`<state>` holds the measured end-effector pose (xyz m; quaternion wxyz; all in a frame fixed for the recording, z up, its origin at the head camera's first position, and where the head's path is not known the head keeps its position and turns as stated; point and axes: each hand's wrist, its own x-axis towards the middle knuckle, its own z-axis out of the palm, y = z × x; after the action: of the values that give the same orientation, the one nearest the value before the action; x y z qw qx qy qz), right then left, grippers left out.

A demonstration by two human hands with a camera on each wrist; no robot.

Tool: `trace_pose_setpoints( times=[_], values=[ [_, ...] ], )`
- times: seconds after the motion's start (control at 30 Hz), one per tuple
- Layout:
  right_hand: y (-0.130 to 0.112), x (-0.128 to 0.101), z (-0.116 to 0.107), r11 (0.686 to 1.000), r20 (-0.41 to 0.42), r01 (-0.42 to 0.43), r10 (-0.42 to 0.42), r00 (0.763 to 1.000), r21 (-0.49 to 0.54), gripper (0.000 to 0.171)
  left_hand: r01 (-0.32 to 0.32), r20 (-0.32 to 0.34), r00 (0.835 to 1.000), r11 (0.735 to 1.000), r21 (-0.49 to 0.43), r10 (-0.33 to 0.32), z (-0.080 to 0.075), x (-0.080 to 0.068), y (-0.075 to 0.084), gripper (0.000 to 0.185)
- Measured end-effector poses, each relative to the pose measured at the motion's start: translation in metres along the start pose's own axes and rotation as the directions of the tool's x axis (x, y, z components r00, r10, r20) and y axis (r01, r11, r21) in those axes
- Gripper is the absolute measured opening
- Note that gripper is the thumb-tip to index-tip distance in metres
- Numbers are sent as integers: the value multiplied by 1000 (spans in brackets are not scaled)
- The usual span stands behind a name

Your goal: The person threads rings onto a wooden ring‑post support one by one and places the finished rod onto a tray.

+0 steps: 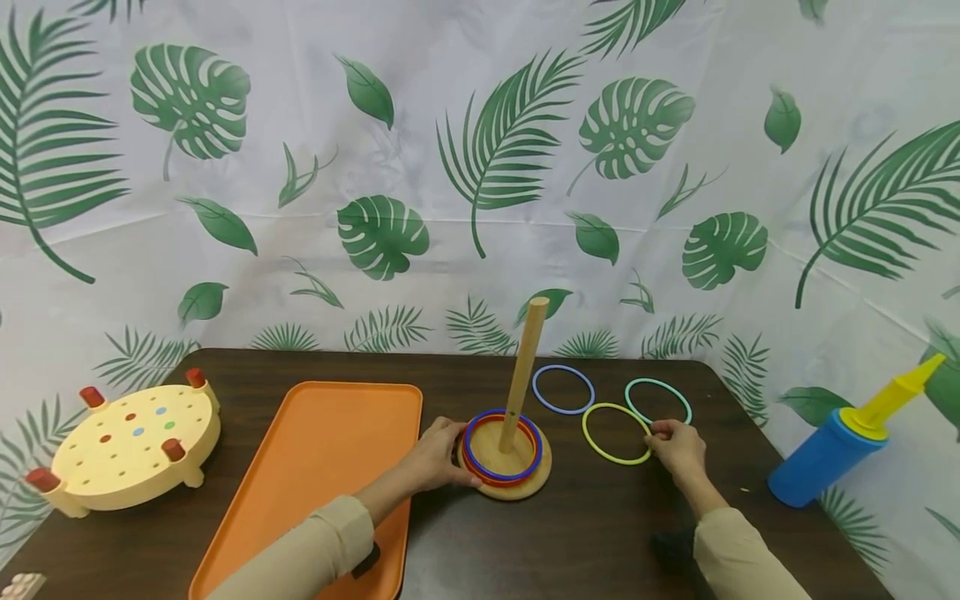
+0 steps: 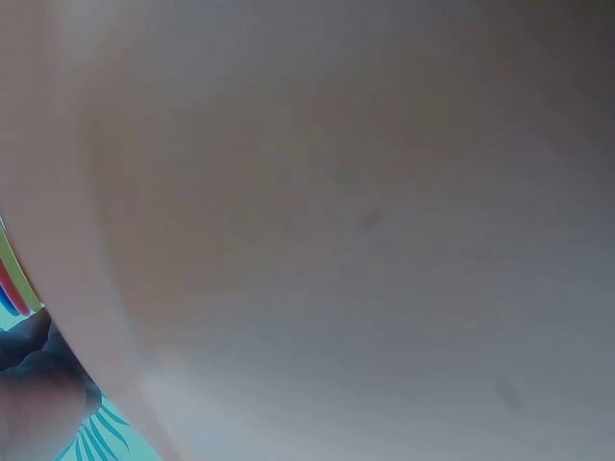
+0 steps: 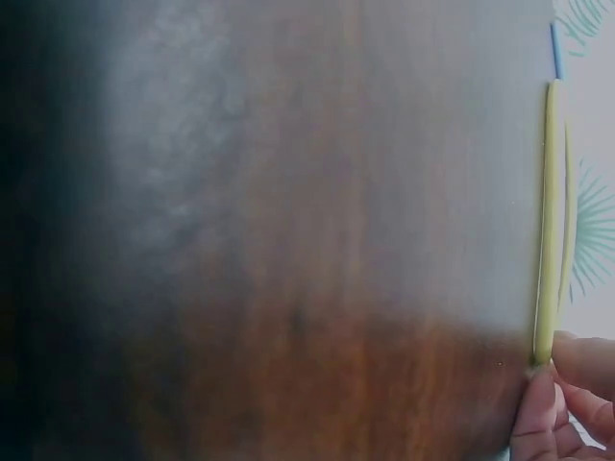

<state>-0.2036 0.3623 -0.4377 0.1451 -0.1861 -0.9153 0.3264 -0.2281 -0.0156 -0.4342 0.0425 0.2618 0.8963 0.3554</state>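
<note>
A round wooden ring-toss stand (image 1: 542,472) with an upright peg (image 1: 525,367) stands mid-table, its peg leaning slightly in the head view. Around the foot of the peg lie a blue ring (image 1: 538,437) and a red ring (image 1: 480,473) beneath it. My left hand (image 1: 435,458) grips the left edge of the base, fingers on the far side and thumb on the near side. With thumb and fingertips my right hand (image 1: 678,450) pinches the right edge of a yellow ring (image 1: 585,431). In the right wrist view that yellow ring (image 3: 549,221) appears edge-on between the fingers.
Behind the yellow ring lie a light blue ring (image 1: 535,392) and a teal ring (image 1: 670,386). An orange tray (image 1: 337,433) is left of the stand. A cream pegged board (image 1: 135,446) sits far left, a blue-and-yellow hand pump (image 1: 825,458) at the right edge.
</note>
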Motion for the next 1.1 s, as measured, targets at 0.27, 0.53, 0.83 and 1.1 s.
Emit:
trace_pose_setpoints(
  times=[0.27, 0.53, 0.83, 1.1],
  values=[
    [-1, 1, 0, 998, 8, 39, -39, 999, -55, 23, -6, -3, 1000, 1000, -8, 6, 1, 1, -1, 81],
    [0, 3, 0, 996, 20, 26, -24, 1000, -84, 22, -9, -1, 1000, 1000, -9, 9, 1, 1, -2, 82],
    [1, 2, -1, 995, -8, 28, -29, 1000, -99, 22, -13, -13, 1000, 1000, 3, 13, 1, 0, -2, 81],
    [2, 0, -2, 997, -22, 35, -37, 999, -75, 19, -25, -10, 1000, 1000, -2, 25, 2, 0, -3, 81]
  ],
)
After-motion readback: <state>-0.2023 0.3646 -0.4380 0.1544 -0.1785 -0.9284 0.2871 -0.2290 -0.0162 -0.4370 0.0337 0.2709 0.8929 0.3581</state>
